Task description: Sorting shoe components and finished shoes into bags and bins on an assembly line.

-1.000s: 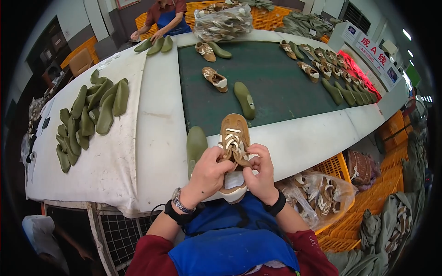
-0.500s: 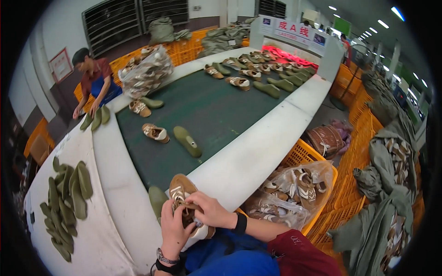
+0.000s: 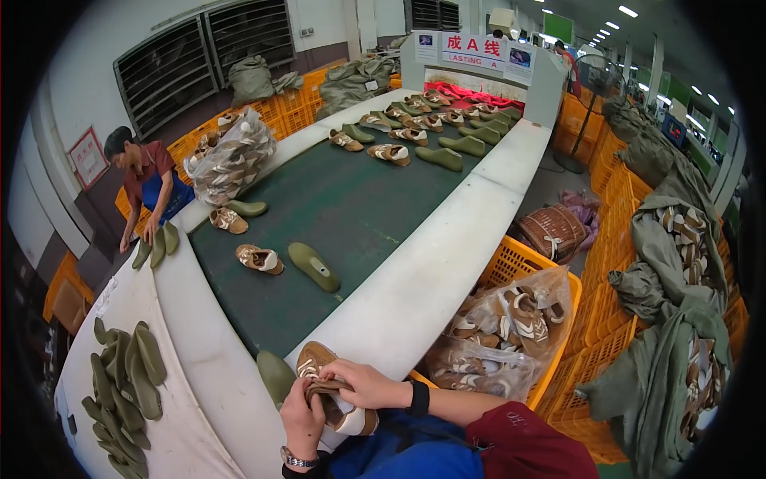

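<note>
A brown and white lace-up shoe [image 3: 317, 357] is held low in front of me, at the near end of the green belt, its toe pointing away. My left hand [image 3: 303, 417] is closed on the left side of its opening. From the right, my right hand [image 3: 365, 385] pinches the brown upper edge around the tongue. The white heel part faces my blue apron, and the fingertips are partly hidden. Just left of the shoe, a green shoe last [image 3: 275, 377] lies at the belt's near corner.
A shoe [image 3: 259, 259] and a last [image 3: 313, 267] lie on the green belt [image 3: 319, 199]; several pairs stand farther back. Loose lasts [image 3: 120, 391] pile up at left. A co-worker [image 3: 152, 184] touches lasts at far left. An orange crate [image 3: 511, 267] with bagged shoes stands at right.
The view has shifted, so the belt and its shoes sit a little farther left. The shoe has tilted in my hands, showing more of its white heel side; both hands keep hold.
</note>
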Motion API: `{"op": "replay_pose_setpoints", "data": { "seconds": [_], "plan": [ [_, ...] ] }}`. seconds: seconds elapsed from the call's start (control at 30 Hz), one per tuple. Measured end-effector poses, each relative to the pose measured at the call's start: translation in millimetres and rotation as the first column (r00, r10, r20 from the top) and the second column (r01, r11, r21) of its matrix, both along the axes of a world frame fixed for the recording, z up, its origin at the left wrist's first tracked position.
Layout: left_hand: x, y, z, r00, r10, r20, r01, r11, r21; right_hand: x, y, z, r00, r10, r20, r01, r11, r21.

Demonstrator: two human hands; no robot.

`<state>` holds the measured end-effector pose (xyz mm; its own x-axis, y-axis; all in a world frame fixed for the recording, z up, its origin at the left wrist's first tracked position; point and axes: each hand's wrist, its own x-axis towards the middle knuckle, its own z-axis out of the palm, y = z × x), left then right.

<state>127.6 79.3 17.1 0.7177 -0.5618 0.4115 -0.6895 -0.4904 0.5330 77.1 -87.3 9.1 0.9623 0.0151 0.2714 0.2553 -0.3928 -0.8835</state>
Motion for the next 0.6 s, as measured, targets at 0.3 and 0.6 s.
{"op": "replay_pose_setpoints", "data": {
  "seconds": [0.3,0.6],
  "plan": [
    [-4.2,-15.1,1.0,0.999,0.039,-0.006,-0.039,0.999,0.0,-4.2,-1.6,11.8,0.999,0.029,0.028,-0.021,0.967,-0.255],
    [-7.1,-8.8,1.4,0.982,0.046,0.181,-0.033,0.996,-0.077,11.8,-22.4,-20.1,0.951,-0.248,0.184,0.305,0.851,-0.427]
  ]
}}
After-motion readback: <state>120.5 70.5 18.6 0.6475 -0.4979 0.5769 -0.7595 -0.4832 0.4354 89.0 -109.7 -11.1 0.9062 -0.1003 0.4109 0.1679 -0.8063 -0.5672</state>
